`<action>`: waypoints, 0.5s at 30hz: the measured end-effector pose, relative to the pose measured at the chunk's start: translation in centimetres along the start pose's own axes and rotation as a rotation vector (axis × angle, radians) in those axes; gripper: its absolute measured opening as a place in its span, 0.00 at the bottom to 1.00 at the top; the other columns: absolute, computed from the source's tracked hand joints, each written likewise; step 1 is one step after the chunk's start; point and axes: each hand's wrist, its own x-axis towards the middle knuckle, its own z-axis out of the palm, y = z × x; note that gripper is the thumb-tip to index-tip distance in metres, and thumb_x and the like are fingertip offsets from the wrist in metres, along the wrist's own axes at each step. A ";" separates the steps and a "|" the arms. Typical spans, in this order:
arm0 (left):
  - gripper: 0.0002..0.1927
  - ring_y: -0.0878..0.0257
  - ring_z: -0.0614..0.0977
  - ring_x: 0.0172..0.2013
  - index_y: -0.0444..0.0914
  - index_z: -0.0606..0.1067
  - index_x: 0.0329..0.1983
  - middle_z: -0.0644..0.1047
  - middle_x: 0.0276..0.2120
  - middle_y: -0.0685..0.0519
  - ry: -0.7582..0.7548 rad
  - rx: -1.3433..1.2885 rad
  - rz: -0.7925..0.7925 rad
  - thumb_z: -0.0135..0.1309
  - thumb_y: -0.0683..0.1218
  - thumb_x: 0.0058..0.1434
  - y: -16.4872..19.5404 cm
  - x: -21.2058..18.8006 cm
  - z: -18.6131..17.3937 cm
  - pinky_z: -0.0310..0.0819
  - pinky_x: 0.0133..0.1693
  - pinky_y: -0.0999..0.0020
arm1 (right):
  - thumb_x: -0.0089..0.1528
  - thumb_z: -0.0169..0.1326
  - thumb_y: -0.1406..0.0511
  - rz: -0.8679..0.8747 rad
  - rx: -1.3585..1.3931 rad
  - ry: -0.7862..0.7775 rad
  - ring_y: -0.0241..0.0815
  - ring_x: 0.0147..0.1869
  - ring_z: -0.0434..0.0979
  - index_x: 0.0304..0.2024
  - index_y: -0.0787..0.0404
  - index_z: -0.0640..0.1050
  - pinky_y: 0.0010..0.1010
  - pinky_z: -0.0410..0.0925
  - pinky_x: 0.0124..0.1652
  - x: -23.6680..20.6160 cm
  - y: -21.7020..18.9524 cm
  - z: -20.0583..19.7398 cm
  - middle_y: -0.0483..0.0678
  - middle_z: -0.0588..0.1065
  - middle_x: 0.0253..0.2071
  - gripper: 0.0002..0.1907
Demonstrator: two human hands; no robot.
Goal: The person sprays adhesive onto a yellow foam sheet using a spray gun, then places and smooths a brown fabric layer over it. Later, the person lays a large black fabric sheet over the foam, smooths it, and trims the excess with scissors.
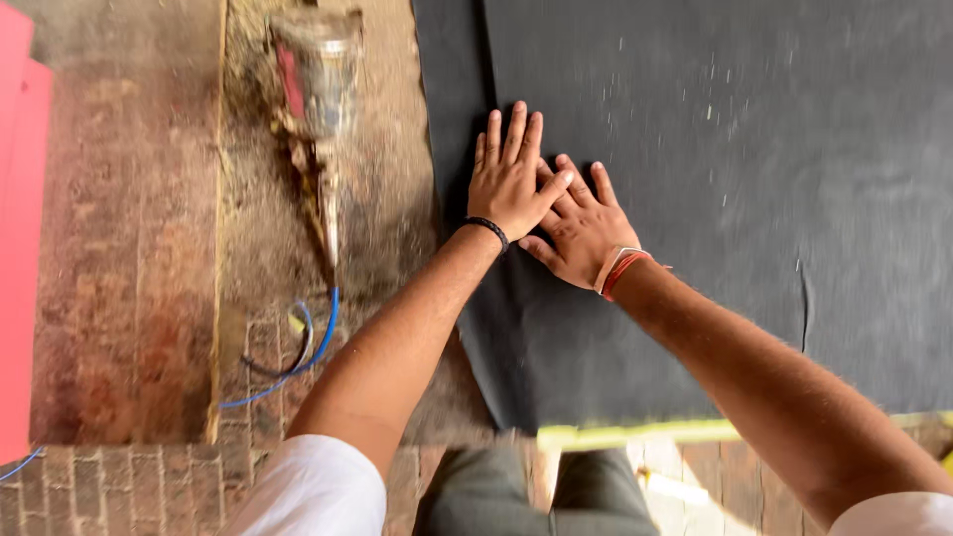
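The left hand (511, 179) is pressed flat, fingers spread, on a dark sheet of fabric-like material (715, 199) close to its left edge; nothing is grasped. The right hand (581, 226) is laid flat just beside it at 4 o'clock, its fingers tucked under the left thumb, likewise grasping nothing. The sheet is spread over a brick floor (129, 298) and extends from the hands toward 12 and 3 o'clock. A crease is noted in the sheet at 3 o'clock; by judgement, uneven pressure could slide the sheet on the gritty floor or set further wrinkles. At 9 o'clock, well apart, a spray gun with cup (316, 109) is seen lying with a blue hose (323, 333) trailing toward 7 o'clock. A red panel (18, 248) is noted at the far left edge.
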 end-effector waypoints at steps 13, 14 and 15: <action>0.51 0.47 0.45 0.78 0.39 0.43 0.80 0.43 0.79 0.42 -0.025 -0.010 0.092 0.35 0.74 0.67 3.9 -18.3 2.8 0.35 0.74 0.47 | 0.65 0.38 0.41 0.121 0.157 -0.102 0.50 0.81 0.30 0.74 0.41 0.56 0.59 0.27 0.70 -13.9 -9.6 5.7 0.46 0.39 0.79 0.36; 0.50 0.47 0.45 0.78 0.39 0.42 0.81 0.43 0.79 0.43 -0.059 -0.021 0.088 0.34 0.74 0.67 4.0 -19.6 2.6 0.34 0.74 0.47 | 0.65 0.38 0.41 0.114 0.169 -0.126 0.49 0.81 0.29 0.74 0.42 0.56 0.58 0.27 0.70 -14.6 -10.2 5.7 0.46 0.38 0.79 0.37; 0.50 0.48 0.45 0.78 0.39 0.42 0.81 0.42 0.79 0.43 -0.091 -0.031 0.081 0.33 0.74 0.67 4.2 -21.0 2.4 0.33 0.74 0.48 | 0.65 0.39 0.41 0.102 0.180 -0.149 0.49 0.82 0.28 0.74 0.43 0.56 0.58 0.27 0.70 -15.2 -10.7 5.6 0.47 0.37 0.79 0.38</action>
